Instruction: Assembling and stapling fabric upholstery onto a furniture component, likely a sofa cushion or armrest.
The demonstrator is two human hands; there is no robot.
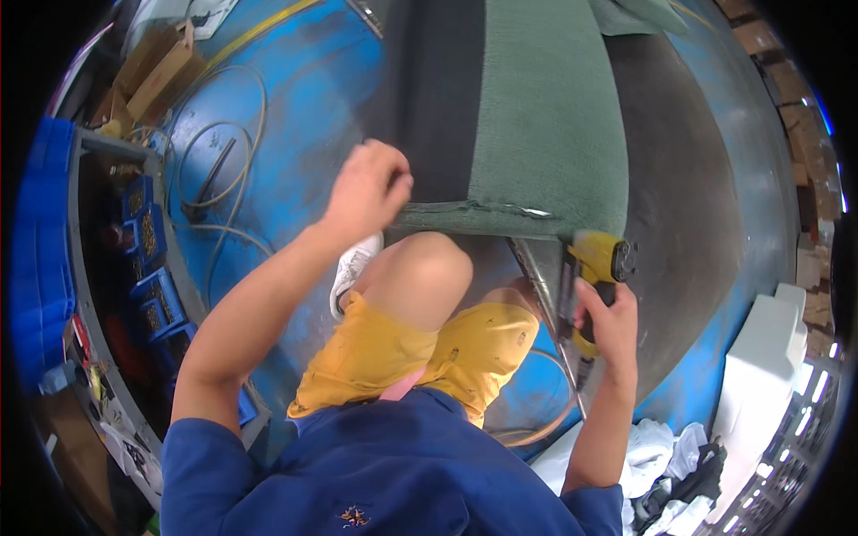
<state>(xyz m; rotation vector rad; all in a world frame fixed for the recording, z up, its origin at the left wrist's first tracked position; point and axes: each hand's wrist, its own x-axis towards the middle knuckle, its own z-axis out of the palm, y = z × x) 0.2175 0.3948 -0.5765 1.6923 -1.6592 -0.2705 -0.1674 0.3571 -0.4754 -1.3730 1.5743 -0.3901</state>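
My right hand (609, 326) is wrapped round the grip of a yellow and black air staple gun (593, 259). The gun's nose end lies close to the lower right corner of a green upholstered piece (550, 125). Along that piece's near edge runs a folded strip of green fabric (483, 217), with a small shiny spot on it. By the left end of this edge, over the dark panel (433, 116), my left hand (368, 186) has its fingers curled in toward the thumb. Whatever is between them, if anything, is hidden.
To the left a grey-framed shelf (80, 232) holds blue bins (161, 299) of small metal parts. A hose (255, 156) loops over the blue floor. Cardboard boxes (161, 76) stand beyond it. At right are a white box (760, 375) and plastic bags (657, 456).
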